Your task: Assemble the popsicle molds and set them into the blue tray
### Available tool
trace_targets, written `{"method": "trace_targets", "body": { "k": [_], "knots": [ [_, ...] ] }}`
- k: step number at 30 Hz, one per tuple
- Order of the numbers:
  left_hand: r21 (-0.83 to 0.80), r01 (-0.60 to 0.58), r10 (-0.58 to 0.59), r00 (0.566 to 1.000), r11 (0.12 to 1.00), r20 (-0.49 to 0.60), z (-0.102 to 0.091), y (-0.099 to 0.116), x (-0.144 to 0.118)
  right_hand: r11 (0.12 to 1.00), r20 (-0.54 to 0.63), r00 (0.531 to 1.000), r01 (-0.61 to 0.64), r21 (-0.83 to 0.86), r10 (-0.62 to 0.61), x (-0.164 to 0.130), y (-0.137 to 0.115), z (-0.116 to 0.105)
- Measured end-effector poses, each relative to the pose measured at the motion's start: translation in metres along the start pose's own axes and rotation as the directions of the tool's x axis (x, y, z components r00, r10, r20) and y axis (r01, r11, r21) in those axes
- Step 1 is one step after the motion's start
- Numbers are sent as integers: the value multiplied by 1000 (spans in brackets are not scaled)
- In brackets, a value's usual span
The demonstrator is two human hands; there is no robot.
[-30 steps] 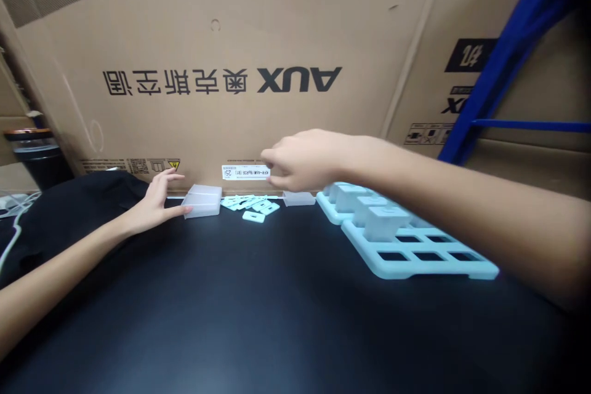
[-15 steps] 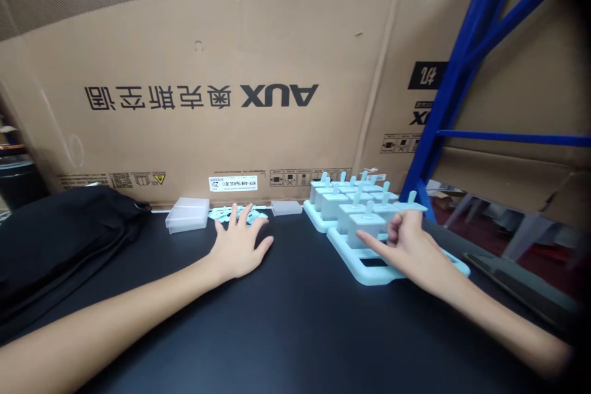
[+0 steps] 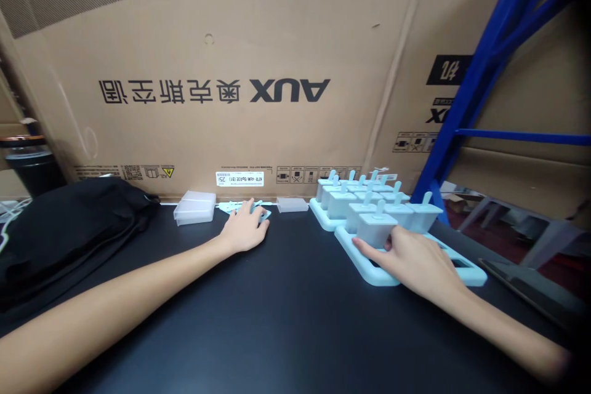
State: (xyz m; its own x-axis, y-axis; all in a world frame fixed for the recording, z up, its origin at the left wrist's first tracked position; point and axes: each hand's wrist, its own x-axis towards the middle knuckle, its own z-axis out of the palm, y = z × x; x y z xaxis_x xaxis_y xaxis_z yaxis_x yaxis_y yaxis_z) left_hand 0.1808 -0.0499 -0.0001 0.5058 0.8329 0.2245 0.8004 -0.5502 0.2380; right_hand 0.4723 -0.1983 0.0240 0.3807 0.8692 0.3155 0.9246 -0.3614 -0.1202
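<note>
Head view: my right hand (image 3: pixel 418 258) curls around the frosted pale-blue plastic mould cup (image 3: pixel 375 229) standing at the near left corner of the light-blue slotted plastic rack (image 3: pixel 381 277).
I can't tell whether those fingers grip; my left hand (image 3: pixel 244 228) spreads over the flat light-blue plastic pieces (image 3: pixel 225 207), grasp hidden. I'd expect the cup light, stiff, slightly slick: pinch opposite walls. Brown cardboard box (image 3: pixel 286 37), printed upside down: "AUX 奥克斯空调"; white paper label (image 3: pixel 240 179): "KFR-46W/BpR3E(B1)".

Blue pieces (image 3: pixel 225 207) partly hidden by left hand (image 3: pixel 245 226), right fingers (image 3: pixel 373 252) partly hidden; black bag (image 3: pixel 78 228) cropped
</note>
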Motion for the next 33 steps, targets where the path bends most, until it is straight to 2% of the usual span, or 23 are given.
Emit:
{"method": "trace_targets", "body": {
  "k": [5,10,14,17,20,24,27,30,32,33],
  "knots": [
    [19,-29,29,1000,999,-11,-1,1,-1,999,-60,997,39,20,-38,0,0,3],
    [49,9,-6,999,999,-52,-1,2,-8,991,-128,990,66,118,-51,3,2,1],
    [87,66,-60,996,994,-65,-4,2,-17,962,-181,981,114,249,-69,1,0,-17],
    [103,95,-91,995,990,-41,-6,-1,-18,907,-198,961,254,336,-196,-3,-14,-39],
    [106,97,-97,995,990,-4,-6,-5,-15,839,-121,938,344,421,-323,2,-43,-63],
    [106,74,-76,997,992,15,-8,-6,-15,857,68,917,339,388,-393,28,-96,-83],
    [117,31,-31,1000,993,1,-10,-8,-22,867,264,837,406,287,-479,57,-135,-75],
    [137,-33,37,999,990,-27,-13,-13,-34,831,394,738,536,151,-548,82,-167,-54],
    [149,-59,65,997,987,-36,-16,-16,-44,808,435,720,588,33,-542,93,-185,-40],
    [155,-66,73,996,986,-41,-17,-17,-48,803,442,726,596,-20,-527,97,-192,-35]
  ]
}}
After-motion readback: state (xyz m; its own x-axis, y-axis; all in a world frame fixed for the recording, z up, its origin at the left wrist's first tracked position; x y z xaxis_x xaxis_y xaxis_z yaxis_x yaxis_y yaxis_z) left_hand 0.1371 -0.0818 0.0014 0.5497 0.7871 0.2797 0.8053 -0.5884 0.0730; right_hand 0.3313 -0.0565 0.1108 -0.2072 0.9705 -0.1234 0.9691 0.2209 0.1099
